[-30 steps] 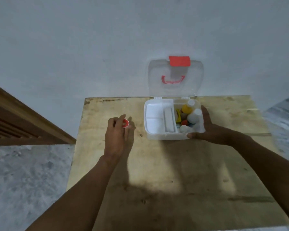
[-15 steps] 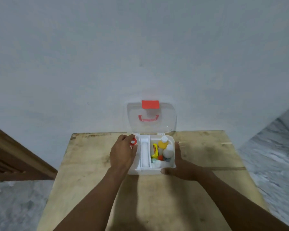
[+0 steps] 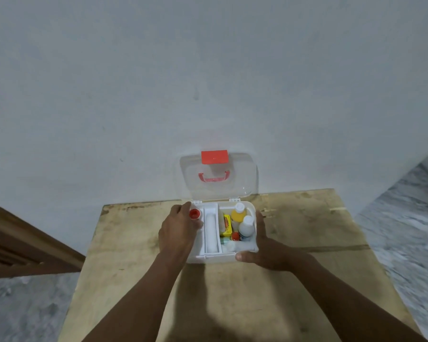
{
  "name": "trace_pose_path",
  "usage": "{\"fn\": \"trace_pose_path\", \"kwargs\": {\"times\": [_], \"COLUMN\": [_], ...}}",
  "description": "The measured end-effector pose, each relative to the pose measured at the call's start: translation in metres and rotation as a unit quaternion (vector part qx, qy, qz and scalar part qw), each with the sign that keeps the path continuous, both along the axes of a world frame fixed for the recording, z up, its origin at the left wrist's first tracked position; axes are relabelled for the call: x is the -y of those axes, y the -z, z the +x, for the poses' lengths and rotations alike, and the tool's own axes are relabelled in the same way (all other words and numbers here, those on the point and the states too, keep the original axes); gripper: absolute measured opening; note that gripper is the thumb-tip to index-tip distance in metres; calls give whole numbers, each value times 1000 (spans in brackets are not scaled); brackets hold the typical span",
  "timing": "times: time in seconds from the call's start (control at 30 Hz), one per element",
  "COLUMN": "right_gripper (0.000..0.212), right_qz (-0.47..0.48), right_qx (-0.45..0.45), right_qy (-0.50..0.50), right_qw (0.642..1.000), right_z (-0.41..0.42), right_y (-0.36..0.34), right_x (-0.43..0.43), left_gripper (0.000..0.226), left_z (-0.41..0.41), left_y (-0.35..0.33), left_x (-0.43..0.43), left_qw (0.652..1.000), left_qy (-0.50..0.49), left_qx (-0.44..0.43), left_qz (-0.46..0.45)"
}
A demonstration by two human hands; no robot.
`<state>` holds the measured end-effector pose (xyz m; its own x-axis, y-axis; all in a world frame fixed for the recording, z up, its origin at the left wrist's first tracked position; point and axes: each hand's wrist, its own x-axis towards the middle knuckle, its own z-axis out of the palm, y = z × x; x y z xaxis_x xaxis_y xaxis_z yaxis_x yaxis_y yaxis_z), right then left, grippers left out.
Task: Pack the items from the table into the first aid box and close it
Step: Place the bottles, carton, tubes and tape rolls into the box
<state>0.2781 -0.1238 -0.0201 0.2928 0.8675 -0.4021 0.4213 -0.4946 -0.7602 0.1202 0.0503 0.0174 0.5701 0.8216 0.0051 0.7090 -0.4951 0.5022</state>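
Far left: brown wooden railing (image 3: 22, 243) above grey speckled floor (image 3: 22, 304). Then a worn pale plywood table (image 3: 134, 280) set against a grey plastered wall (image 3: 134, 95). Over the box's left compartment, the left hand (image 3: 177, 233) has its fingers curled and pinches a small round red cap-like item (image 3: 194, 214) at the fingertips. The item sits over the compartment's far left corner; contact with the box floor not discernible. The white plastic first aid box (image 3: 208, 259) stands open at the table's far edge. Its clear hinged lid (image 3: 242, 174) is raised upright by the wall, with a red rectangular latch (image 3: 214, 157) at the top and a red handle (image 3: 214, 176) below it. Narrow middle compartment: white cylindrical roll (image 3: 211, 230) lying lengthwise. Right compartment: yellow flat packet (image 3: 226, 225); yellow bottle with white cap (image 3: 239, 213) at the far end; white bottle (image 3: 246, 228) just nearer; small red-topped item (image 3: 235, 235) between packet and white bottle; pale items by the front wall, not identifiable. The right hand (image 3: 265, 250) clasps the box's near right corner, thumb on the front wall, fingers along the right wall
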Motion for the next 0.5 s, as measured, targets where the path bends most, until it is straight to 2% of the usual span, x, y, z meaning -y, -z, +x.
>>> {"fn": "trace_pose_path", "kwargs": {"times": [0.17,0.27,0.3,0.4,0.5], "right_gripper": [137,136,135,121,107], "right_qz": [1,42,26,42,49], "right_qx": [-10,-10,-18,-27,-19], "right_qy": [34,45,45,25,18], "right_qw": [999,998,999,998,998], "right_z": [12,16,3,-7,-8], "right_y": [-14,-19,-20,-14,-18], "right_x": [-7,-9,-7,-6,-6], "left_gripper": [50,60,60,62,75], "left_z": [-3,-12,-26,-46,-46], "left_y": [-1,-8,-4,2,2], "left_x": [1,1,5,14,18], "left_qw": [994,987,986,980,978], "left_qy": [21,65,78,94,65], "left_qx": [105,136,133,160,180], "left_qz": [-20,-62,-61,-65,-80]}}
